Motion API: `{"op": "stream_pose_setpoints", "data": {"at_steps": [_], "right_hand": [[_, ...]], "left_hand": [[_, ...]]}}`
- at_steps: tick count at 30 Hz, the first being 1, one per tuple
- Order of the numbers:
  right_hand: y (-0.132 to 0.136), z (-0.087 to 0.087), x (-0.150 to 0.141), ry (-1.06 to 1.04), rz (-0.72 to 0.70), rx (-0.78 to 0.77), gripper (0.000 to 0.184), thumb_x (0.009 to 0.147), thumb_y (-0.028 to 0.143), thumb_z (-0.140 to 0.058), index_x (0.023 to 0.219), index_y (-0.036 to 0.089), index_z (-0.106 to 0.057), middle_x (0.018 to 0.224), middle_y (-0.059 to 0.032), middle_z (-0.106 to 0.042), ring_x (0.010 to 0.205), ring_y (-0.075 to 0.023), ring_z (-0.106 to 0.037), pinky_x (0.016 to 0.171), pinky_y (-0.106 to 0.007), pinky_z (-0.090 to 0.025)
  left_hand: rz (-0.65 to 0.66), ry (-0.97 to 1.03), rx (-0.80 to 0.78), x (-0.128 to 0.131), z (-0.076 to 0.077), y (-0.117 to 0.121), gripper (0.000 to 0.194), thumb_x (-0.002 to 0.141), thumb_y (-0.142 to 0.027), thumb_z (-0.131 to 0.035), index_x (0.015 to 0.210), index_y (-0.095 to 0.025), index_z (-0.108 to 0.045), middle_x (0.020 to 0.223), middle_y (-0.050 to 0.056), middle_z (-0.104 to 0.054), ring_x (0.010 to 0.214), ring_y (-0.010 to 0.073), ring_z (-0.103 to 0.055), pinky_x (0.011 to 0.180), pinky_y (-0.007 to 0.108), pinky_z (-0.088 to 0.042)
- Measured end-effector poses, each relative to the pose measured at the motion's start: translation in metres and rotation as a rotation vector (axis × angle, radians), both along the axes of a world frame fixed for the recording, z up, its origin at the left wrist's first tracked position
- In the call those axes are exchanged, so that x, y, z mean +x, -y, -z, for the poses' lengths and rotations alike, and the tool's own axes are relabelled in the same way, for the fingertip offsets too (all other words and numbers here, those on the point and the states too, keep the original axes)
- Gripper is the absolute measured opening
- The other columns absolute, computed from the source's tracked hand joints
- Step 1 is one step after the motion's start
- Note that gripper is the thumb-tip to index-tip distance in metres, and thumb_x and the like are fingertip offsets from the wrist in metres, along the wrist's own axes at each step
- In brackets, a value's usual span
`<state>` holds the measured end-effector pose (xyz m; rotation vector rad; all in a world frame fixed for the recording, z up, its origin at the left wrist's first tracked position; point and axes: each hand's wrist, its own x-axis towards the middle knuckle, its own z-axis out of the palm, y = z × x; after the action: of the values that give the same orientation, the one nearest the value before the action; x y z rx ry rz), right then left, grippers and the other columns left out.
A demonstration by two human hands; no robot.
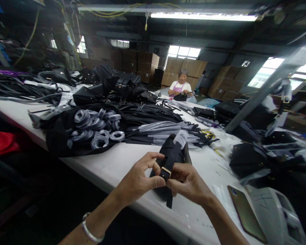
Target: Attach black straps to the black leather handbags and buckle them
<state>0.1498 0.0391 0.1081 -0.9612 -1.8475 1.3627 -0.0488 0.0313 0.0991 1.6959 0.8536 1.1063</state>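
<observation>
A black strap (172,158) with a gold buckle (166,171) runs over a black bag (166,145) at the table's near edge. Clear plastic film (181,137) wraps the strap's far end. My left hand (142,173) pinches the buckle end from the left, thumb below and forefinger curled above. From the right, my right hand (191,182) grips the strap just beside the buckle, its fingers partly hidden behind it. A loose strap end hangs below the hands.
Rolled straps in plastic (99,127) lie on black cloth at left. Long black straps (150,115) and black bags (119,83) are heaped behind. A phone (246,212) and plastic container (275,211) sit at right. Across the table a co-worker (181,86) handles a black item.
</observation>
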Motion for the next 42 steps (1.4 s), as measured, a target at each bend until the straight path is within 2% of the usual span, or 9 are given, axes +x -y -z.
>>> {"op": "stream_pose_setpoints", "data": {"at_steps": [4, 10, 15, 20, 22, 27, 32, 38, 42], "right_hand": [[0.005, -0.002, -0.009, 0.008, 0.07, 0.024, 0.009, 0.08, 0.023, -0.063, 0.082, 0.014, -0.065, 0.061, 0.003, -0.049, 0.049, -0.0087, -0.047, 0.044, -0.019, -0.042], [0.015, -0.004, -0.019, 0.155, 0.248, 0.297, 0.016, 0.081, 0.023, -0.058, 0.069, 0.015, -0.066, 0.05, 0.0034, -0.048, 0.043, -0.0083, -0.042, 0.04, -0.018, -0.032], [0.018, -0.001, -0.016, 0.199, 0.27, 0.405, 0.016, 0.08, 0.018, -0.056, 0.067, 0.017, -0.066, 0.05, 0.0032, -0.05, 0.045, -0.0088, -0.043, 0.042, -0.019, -0.032], [0.024, -0.001, -0.022, 0.271, 0.351, 0.527, 0.016, 0.078, 0.015, -0.054, 0.065, 0.017, -0.063, 0.052, 0.0038, -0.05, 0.046, -0.0088, -0.043, 0.045, -0.021, -0.031], [0.026, 0.0, -0.023, 0.263, 0.372, 0.526, 0.016, 0.08, 0.017, -0.054, 0.067, 0.017, -0.063, 0.053, 0.0031, -0.052, 0.046, -0.0095, -0.046, 0.045, -0.021, -0.033], [0.025, 0.007, -0.015, 0.199, 0.413, 0.446, 0.02, 0.087, 0.028, -0.056, 0.071, 0.018, -0.064, 0.057, 0.0008, -0.056, 0.048, -0.0112, -0.049, 0.046, -0.022, -0.038], [0.021, 0.008, -0.008, 0.201, 0.293, 0.407, 0.021, 0.09, 0.028, -0.054, 0.076, 0.018, -0.066, 0.061, -0.0002, -0.059, 0.051, -0.0118, -0.053, 0.048, -0.022, -0.039], [0.024, 0.015, -0.014, 0.226, 0.4, 0.558, 0.017, 0.091, 0.024, -0.054, 0.079, 0.019, -0.066, 0.068, -0.0022, -0.065, 0.057, -0.0137, -0.057, 0.053, -0.024, -0.041], [0.028, 0.016, -0.018, 0.195, 0.421, 0.575, 0.015, 0.09, 0.021, -0.054, 0.088, 0.019, -0.069, 0.075, -0.0029, -0.069, 0.06, -0.014, -0.061, 0.056, -0.023, -0.044]], "left_hand": [[-0.162, -0.097, 0.094, 0.003, -0.003, 0.009, 0.009, 0.077, -0.025, -0.072, 0.074, -0.02, -0.065, 0.127, 0.009, -0.056, 0.12, 0.0279, -0.051, 0.104, 0.04, -0.036], [-0.06, 0.12, -0.024, 0.002, 0.007, 0.009, 0.016, 0.083, -0.032, -0.068, 0.076, -0.019, -0.06, 0.125, 0.008, -0.055, 0.121, 0.0266, -0.05, 0.107, 0.041, -0.035], [-0.12, 0.076, 0.032, 0.006, 0.01, 0.013, 0.012, 0.086, -0.029, -0.064, 0.08, -0.02, -0.061, 0.129, 0.008, -0.05, 0.126, 0.026, -0.044, 0.11, 0.04, -0.031], [0.067, 0.287, -0.107, 0.007, 0.014, 0.013, 0.023, 0.086, -0.039, -0.064, 0.079, -0.018, -0.057, 0.126, 0.01, -0.051, 0.115, 0.0269, -0.054, 0.103, 0.042, -0.039], [0.094, 0.326, -0.096, 0.007, 0.016, 0.015, 0.023, 0.086, -0.04, -0.064, 0.08, -0.019, -0.057, 0.131, 0.009, -0.048, 0.117, 0.0273, -0.053, 0.104, 0.042, -0.039], [-0.007, 0.145, 0.122, 0.008, 0.019, 0.02, 0.014, 0.086, -0.033, -0.066, 0.079, -0.021, -0.063, 0.144, 0.006, -0.041, 0.133, 0.0286, -0.038, 0.113, 0.043, -0.027], [0.021, 0.166, 0.02, 0.011, 0.019, 0.017, 0.024, 0.088, -0.04, -0.06, 0.077, -0.019, -0.057, 0.138, 0.009, -0.046, 0.129, 0.0297, -0.043, 0.111, 0.045, -0.03], [-0.01, 0.177, -0.052, 0.013, 0.023, 0.022, 0.02, 0.091, -0.035, -0.057, 0.079, -0.019, -0.056, 0.138, 0.006, -0.044, 0.123, 0.0269, -0.048, 0.106, 0.041, -0.035], [0.014, 0.222, -0.063, 0.013, 0.029, 0.026, 0.019, 0.09, -0.034, -0.058, 0.079, -0.019, -0.056, 0.139, 0.006, -0.044, 0.125, 0.0264, -0.047, 0.108, 0.04, -0.034]]}}
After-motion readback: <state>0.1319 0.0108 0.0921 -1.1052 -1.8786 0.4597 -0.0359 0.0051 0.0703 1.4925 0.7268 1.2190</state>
